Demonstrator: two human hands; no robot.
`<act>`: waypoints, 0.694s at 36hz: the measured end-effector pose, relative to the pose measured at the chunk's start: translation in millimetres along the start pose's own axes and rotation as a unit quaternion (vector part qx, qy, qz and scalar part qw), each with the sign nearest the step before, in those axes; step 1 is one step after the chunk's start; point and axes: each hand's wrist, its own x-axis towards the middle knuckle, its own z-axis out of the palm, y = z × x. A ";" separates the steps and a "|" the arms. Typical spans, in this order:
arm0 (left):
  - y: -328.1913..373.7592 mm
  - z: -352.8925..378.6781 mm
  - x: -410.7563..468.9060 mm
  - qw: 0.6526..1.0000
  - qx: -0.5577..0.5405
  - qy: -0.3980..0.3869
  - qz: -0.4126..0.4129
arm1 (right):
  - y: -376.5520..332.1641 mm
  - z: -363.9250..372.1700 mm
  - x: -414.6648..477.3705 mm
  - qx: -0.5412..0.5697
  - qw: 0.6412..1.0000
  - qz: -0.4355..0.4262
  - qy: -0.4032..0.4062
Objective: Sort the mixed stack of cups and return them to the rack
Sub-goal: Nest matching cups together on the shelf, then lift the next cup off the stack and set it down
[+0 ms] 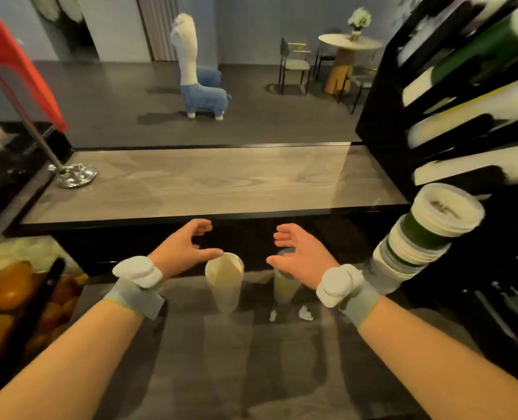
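Left hand [188,245] and right hand [300,256] spread, empty, flanking tall cream paper cup [224,280]; black slotted rack [403,101] right

Dark glossy counter [221,359], 2 upright cups [224,281] on it; 2 white scraps [304,313] beside

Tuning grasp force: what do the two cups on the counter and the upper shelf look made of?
Left cup: likely thin plastic, frosted; the wall looks translucent and milky. Smaller cup under the right hand: probably the same, pale yellowish tint, partly hidden. Upper shelf: wood or wood-look laminate, grey with visible grain, satin sheen; which one cannot be told. Left hand is open, touching neither.
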 end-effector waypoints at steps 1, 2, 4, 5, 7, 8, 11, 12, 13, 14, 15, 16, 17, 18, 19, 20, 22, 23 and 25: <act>14.4 -2.8 3.5 1.000 0.001 0.001 0.018 | -8.4 -13.8 -3.4 0.004 1.000 -0.011 0.009; 30.6 -2.4 6.6 0.999 0.006 -0.001 0.038 | -15.6 -28.9 -7.5 0.006 0.999 -0.025 0.021; 54.9 -2.6 11.8 0.998 0.010 -0.006 0.063 | -31.0 -50.5 -9.7 -0.006 0.998 -0.051 0.040; 72.3 1.1 14.6 0.996 0.017 -0.009 0.083 | -37.7 -65.1 -13.9 -0.017 0.997 -0.059 0.055; 107.9 12.5 18.4 0.992 0.029 -0.019 0.123 | -47.4 -94.1 -21.8 -0.037 0.993 -0.075 0.086; 125.9 19.0 19.7 0.990 0.027 -0.030 0.139 | -50.6 -108.6 -26.3 -0.042 0.990 -0.084 0.104; 174.2 43.9 22.5 0.982 0.017 -0.056 0.182 | -51.0 -152.2 -43.4 -0.056 0.979 -0.102 0.165; 182.6 48.5 22.6 0.980 0.011 -0.062 0.187 | -50.1 -160.1 -45.5 -0.068 0.975 -0.104 0.182; 196.4 58.7 23.7 0.978 0.006 -0.073 0.196 | -45.5 -173.3 -53.2 -0.080 0.971 -0.100 0.203; 208.4 69.1 24.6 0.976 0.003 -0.086 0.202 | -38.7 -184.8 -60.1 -0.086 0.967 -0.094 0.221; 218.9 79.9 26.6 0.974 0.002 -0.093 0.207 | -31.0 -195.2 -66.4 -0.090 0.964 -0.083 0.237; 224.6 86.0 27.6 0.974 0.003 -0.097 0.206 | -24.6 -199.4 -68.3 -0.093 0.962 -0.071 0.247; 233.4 97.2 29.6 0.973 0.008 -0.104 0.206 | -14.7 -207.0 -74.3 -0.093 0.960 -0.053 0.258; 240.0 107.0 31.4 0.973 0.012 -0.111 0.202 | -4.5 -212.3 -78.5 -0.088 0.959 -0.037 0.266; 244.9 117.1 33.7 0.973 0.019 -0.119 0.198 | 5.9 -216.0 -82.8 -0.080 0.959 -0.020 0.272; 249.1 127.3 35.5 0.972 0.026 -0.130 0.193 | 16.3 -218.4 -86.8 -0.075 0.958 -0.005 0.277; 254.2 145.4 38.7 0.971 0.038 -0.147 0.183 | 37.0 -220.1 -92.3 -0.071 0.955 0.013 0.287; 255.5 153.0 40.3 0.972 0.039 -0.151 0.178 | 46.1 -220.1 -93.9 -0.069 0.955 0.020 0.289; 254.9 164.8 43.6 0.973 0.037 -0.157 0.166 | 60.7 -216.5 -94.9 -0.049 0.957 0.033 0.284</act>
